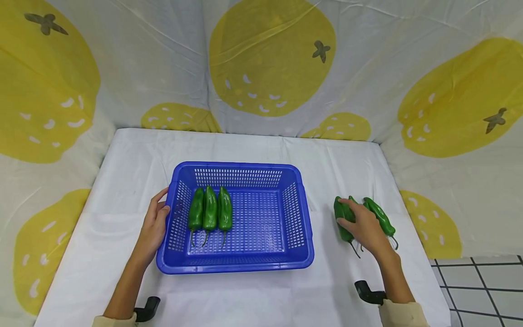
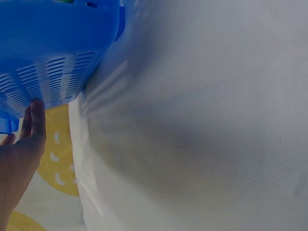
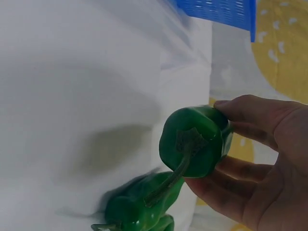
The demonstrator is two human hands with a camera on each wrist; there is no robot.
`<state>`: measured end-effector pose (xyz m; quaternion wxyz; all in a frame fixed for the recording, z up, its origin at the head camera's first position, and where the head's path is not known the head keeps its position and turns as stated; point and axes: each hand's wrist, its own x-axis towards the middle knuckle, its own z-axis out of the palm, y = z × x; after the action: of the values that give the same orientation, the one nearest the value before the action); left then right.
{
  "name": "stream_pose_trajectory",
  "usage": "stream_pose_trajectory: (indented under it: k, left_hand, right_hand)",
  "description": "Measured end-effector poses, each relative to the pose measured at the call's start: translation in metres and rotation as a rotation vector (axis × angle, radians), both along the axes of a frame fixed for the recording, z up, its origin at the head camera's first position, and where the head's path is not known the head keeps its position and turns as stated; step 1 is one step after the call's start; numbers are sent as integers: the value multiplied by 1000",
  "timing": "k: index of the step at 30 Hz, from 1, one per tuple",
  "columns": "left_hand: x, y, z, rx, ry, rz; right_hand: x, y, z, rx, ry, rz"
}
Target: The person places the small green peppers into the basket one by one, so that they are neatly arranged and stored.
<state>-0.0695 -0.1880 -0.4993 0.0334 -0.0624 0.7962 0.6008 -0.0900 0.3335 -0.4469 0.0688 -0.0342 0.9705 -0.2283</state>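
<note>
My right hand [image 1: 361, 225] pinches a green pepper [image 1: 342, 221] between thumb and fingers, to the right of the blue basket [image 1: 306, 227]. In the right wrist view this pepper [image 3: 190, 142] points its curved stem at the camera, and its shadow falls apart from it on the cloth. More green peppers [image 1: 380, 215] lie beside and partly under that hand. Against the basket's left side rests my left hand [image 1: 154, 225]; in the left wrist view its extended fingers [image 2: 37, 118] touch the slotted outer wall. Inside the basket, three green peppers [image 1: 210, 209] lie side by side, stems toward me.
White cloth [image 1: 261, 299] covers the table. Behind and at the sides hangs a sheet [image 1: 171, 59] printed with yellow fruit. Black curved pieces [image 1: 148, 309] sit by both wrists. Tiled floor [image 1: 482, 286] shows at the lower right.
</note>
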Motion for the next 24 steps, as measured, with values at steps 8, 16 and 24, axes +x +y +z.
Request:
stream_pose_trajectory:
  k: [8, 16, 24]
  left_hand:
    - [1, 0, 0, 3, 15, -8]
    - [0, -1, -1, 4, 21, -8]
    - [1, 0, -1, 3, 21, -8]
  right_hand:
    - [-5, -8, 15, -54, 19, 35]
    - [-13, -20, 27, -72, 34, 39]
    - [-21, -33, 38, -130, 21, 30]
